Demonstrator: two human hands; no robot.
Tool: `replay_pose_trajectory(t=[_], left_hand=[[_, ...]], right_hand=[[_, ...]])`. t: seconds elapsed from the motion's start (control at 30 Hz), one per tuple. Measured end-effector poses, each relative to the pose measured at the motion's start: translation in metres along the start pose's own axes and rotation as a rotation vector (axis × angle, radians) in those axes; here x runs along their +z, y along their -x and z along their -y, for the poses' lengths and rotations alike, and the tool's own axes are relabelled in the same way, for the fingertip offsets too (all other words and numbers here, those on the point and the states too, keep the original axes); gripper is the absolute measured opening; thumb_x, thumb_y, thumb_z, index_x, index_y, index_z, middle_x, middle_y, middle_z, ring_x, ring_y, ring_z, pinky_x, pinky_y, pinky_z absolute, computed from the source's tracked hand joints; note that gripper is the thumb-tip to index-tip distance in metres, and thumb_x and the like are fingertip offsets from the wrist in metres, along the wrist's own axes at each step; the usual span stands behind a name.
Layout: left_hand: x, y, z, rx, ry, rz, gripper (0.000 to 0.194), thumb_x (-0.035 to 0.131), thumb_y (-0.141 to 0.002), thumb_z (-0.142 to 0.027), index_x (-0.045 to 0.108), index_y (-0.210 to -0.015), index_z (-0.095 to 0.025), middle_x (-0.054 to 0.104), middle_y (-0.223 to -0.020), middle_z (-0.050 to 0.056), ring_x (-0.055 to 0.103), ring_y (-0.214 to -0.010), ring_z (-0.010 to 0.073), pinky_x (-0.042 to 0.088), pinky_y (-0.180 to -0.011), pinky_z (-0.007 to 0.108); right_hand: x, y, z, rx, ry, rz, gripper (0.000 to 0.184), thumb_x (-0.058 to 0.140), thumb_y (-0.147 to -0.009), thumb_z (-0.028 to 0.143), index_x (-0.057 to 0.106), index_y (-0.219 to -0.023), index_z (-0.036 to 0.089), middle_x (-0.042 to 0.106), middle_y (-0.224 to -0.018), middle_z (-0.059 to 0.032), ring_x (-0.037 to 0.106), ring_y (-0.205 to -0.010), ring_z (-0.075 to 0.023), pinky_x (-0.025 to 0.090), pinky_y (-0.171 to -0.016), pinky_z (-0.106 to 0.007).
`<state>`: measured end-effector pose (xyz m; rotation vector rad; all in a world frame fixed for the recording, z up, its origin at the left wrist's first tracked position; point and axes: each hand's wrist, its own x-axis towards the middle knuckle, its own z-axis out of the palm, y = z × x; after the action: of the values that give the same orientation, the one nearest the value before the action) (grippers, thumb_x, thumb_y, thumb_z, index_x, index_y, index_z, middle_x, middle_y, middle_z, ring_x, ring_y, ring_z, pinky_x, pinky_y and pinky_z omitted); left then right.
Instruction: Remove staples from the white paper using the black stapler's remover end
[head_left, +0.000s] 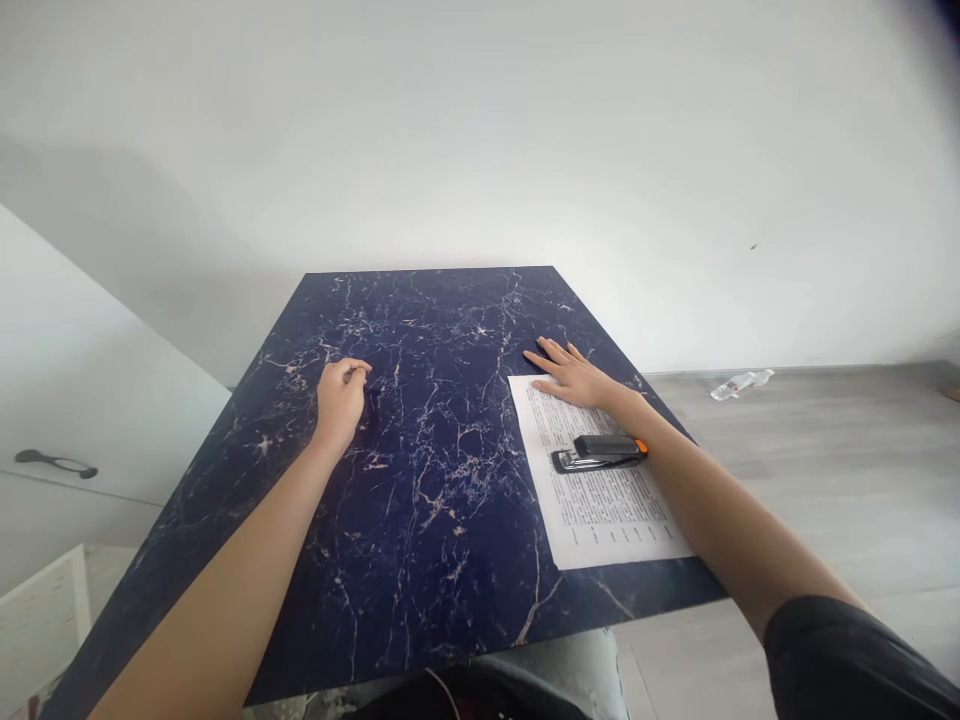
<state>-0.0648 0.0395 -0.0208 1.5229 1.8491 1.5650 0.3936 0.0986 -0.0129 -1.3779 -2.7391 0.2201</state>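
Note:
My left hand (343, 400) is over the left part of the dark blue marbled table (442, 480), its fingers curled in and thumb pressed to the index finger. Whatever is between those fingers, if anything, is hidden or too small to make out. Spread flat, my right hand (574, 380) rests across the far edge of a printed sheet of paper (600, 505), with its fingertips reaching past it onto the table. A black stapler with an orange end (604, 450) lies on the paper, close beside my right forearm.
Behind the table stands a white wall (450, 140). A white cabinet with a dark handle (56, 464) is at the left. On the grey floor (817, 460) to the right lies a clear plastic item (741, 384). The table's near edge is close to my lap.

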Motion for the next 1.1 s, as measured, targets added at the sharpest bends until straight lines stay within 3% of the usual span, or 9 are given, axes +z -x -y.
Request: replay_pose_trajectory(t=[0.2,0.4,0.5,0.6,0.7,0.83,0.93,1.1], left_hand=[[0.003,-0.001,0.000,0.011,0.001,0.005,0.018,0.058,-0.085,-0.018,0.075,-0.082,-0.023,0.063,-0.089,0.004,0.062,-0.077,0.0219,0.045,-0.080,0.038],[-0.001,-0.011,0.000,0.047,0.244,-0.105,0.016,0.057,-0.086,-0.019,0.073,-0.085,-0.022,0.065,-0.088,0.003,0.061,-0.071,0.0170,0.044,-0.069,0.031],[-0.019,-0.025,0.002,0.080,0.480,-0.189,0.010,0.060,-0.085,-0.023,0.070,-0.086,-0.021,0.061,-0.083,0.002,0.056,-0.067,0.0138,0.041,-0.062,0.027],[-0.048,-0.041,0.011,-0.076,0.779,-0.253,0.005,0.062,-0.077,-0.020,0.062,-0.082,-0.020,0.050,-0.074,-0.001,0.048,-0.059,0.0107,0.036,-0.058,0.025],[-0.076,-0.053,0.024,-0.221,1.028,-0.300,0.012,0.060,-0.072,-0.020,0.051,-0.080,-0.022,0.039,-0.070,-0.004,0.040,-0.056,0.0098,0.035,-0.057,0.025],[-0.094,-0.058,0.034,-0.218,1.012,-0.333,0.021,0.061,-0.076,-0.030,0.041,-0.079,-0.023,0.030,-0.066,-0.006,0.034,-0.053,0.0108,0.035,-0.059,0.026],[-0.094,-0.057,0.037,-0.207,0.964,-0.331,0.024,0.062,-0.079,-0.035,0.040,-0.080,-0.024,0.028,-0.065,-0.006,0.032,-0.052,0.0108,0.034,-0.058,0.026],[-0.090,-0.056,0.037,-0.233,1.066,-0.343,0.018,0.061,-0.079,-0.026,0.044,-0.085,-0.024,0.029,-0.066,-0.006,0.032,-0.052,0.0104,0.033,-0.058,0.026]], right_hand=[[0.001,-0.020,0.029,0.020,0.002,0.014,0.081,0.024,-0.099,0.078,0.011,-0.168,0.038,-0.007,-0.174,-0.0009,-0.003,-0.160,-0.0364,0.001,-0.127,-0.066],[0.007,-0.063,0.092,0.046,-0.010,0.013,0.089,0.018,-0.097,0.082,0.017,-0.169,0.029,0.000,-0.175,-0.0087,-0.001,-0.161,-0.0356,0.000,-0.126,-0.066],[0.013,-0.092,0.134,0.069,-0.025,0.005,0.098,0.017,-0.096,0.083,0.017,-0.169,0.017,0.003,-0.174,-0.0153,-0.001,-0.161,-0.0360,-0.002,-0.126,-0.065],[0.023,-0.124,0.178,0.090,-0.072,-0.016,0.100,0.021,-0.095,0.083,0.019,-0.168,0.014,0.004,-0.174,-0.0173,-0.001,-0.161,-0.0368,-0.004,-0.124,-0.068],[0.032,-0.155,0.220,0.074,-0.137,-0.036,0.101,0.028,-0.094,0.083,0.020,-0.168,0.015,0.005,-0.174,-0.0179,0.000,-0.161,-0.0395,-0.008,-0.122,-0.071],[0.042,-0.194,0.268,-0.013,-0.191,-0.021,0.104,0.031,-0.094,0.081,0.019,-0.167,0.007,0.004,-0.173,-0.0211,-0.001,-0.160,-0.0418,-0.008,-0.120,-0.074],[0.047,-0.212,0.289,-0.065,-0.229,-0.033,0.104,0.036,-0.093,0.082,0.020,-0.167,0.009,0.008,-0.173,-0.0209,0.003,-0.160,-0.0418,-0.008,-0.121,-0.075],[0.047,-0.217,0.295,-0.183,-0.254,-0.061,0.091,0.037,-0.096,0.076,0.032,-0.163,0.014,0.012,-0.174,-0.0151,0.006,-0.160,-0.0413,-0.004,-0.123,-0.073]])
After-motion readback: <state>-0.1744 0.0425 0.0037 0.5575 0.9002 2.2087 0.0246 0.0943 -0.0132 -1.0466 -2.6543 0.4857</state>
